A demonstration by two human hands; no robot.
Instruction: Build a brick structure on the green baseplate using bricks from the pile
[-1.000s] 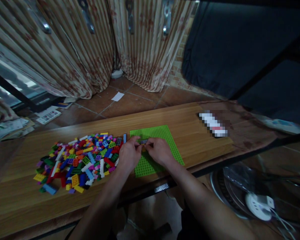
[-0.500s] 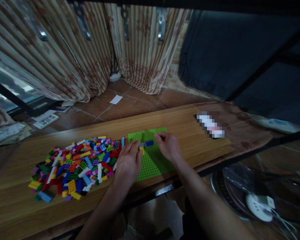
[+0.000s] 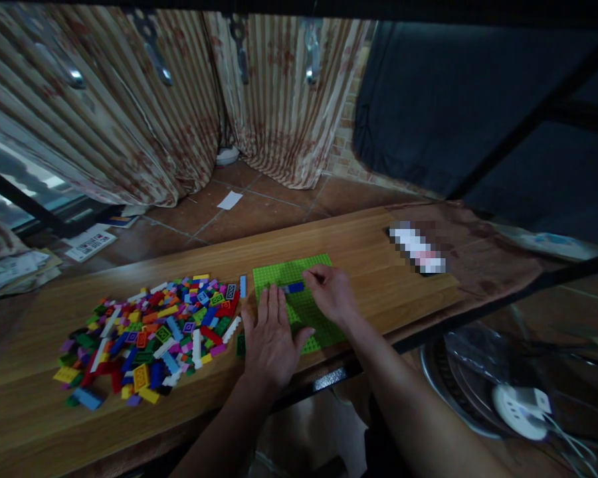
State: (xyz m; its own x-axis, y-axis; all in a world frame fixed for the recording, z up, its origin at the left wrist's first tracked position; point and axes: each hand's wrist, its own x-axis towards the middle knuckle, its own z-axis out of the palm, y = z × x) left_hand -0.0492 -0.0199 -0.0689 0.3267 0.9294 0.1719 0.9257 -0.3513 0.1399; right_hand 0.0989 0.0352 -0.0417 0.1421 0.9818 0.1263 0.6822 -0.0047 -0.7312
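Note:
A green studded baseplate (image 3: 311,312) lies on the wooden table (image 3: 369,245) in front of me. My left hand (image 3: 272,338) lies flat on the plate's near left part, fingers stretched out and holding nothing. My right hand (image 3: 331,292) rests on the plate's far right part, fingers curled, its fingertips at the right end of a short blue brick strip (image 3: 294,287) that sits on the plate. A heap of loose coloured bricks (image 3: 149,332) spreads over the table left of the plate.
A small pixelated object (image 3: 417,249) lies at the table's far right. Beyond the table are a tiled floor with papers (image 3: 90,244) and striped curtains (image 3: 144,99). A fan (image 3: 498,392) stands on the floor at lower right, under a dark frame bar.
Both hands were pinched together on the small brick strip. They parted: the left hand drew back and flattened on the plate, and the right hand moved right, staying at the strip's end.

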